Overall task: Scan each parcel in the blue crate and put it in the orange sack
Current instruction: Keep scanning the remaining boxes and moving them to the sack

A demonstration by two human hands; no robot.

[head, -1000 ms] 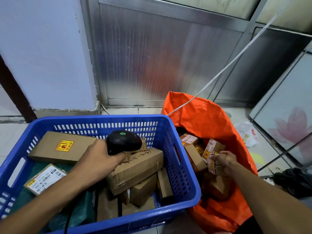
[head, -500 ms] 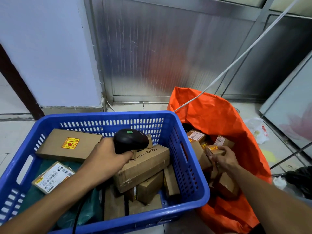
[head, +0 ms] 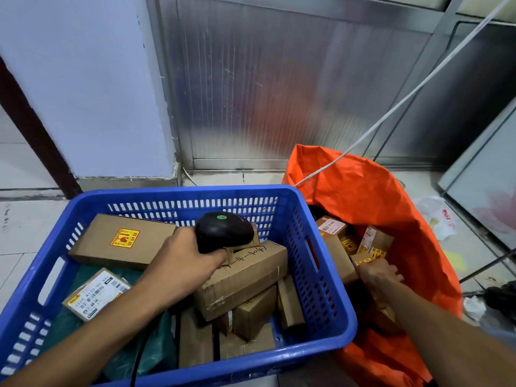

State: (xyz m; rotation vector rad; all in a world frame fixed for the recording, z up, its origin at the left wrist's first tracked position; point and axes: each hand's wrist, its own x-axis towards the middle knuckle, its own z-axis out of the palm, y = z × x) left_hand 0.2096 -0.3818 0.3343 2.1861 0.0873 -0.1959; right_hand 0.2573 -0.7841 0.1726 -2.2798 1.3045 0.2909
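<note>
The blue crate (head: 178, 191) holds several brown parcels: a flat box with a yellow-red sticker (head: 120, 241), a long box with handwriting (head: 245, 275) and a labelled packet (head: 96, 294) lying on green plastic. Above the long box my left hand (head: 187, 261) grips a black scanner (head: 223, 231) whose green light is on. To the right, the orange sack (head: 363, 196) stands open with several small boxes inside. My right hand (head: 378, 275) is down in the sack, fingers curled over a small stickered parcel (head: 365, 258). Its fingertips are hidden.
A white cable (head: 391, 107) runs from the sack's rim up to the right. Metal wall panels stand behind. On the floor at the right are a white plastic bag (head: 439, 219), a leaning glass panel (head: 488, 196) and dark clutter (head: 499, 297).
My right hand has lowered the small parcel deeper into the sack among the other boxes. My left hand has kept the scanner over the crate.
</note>
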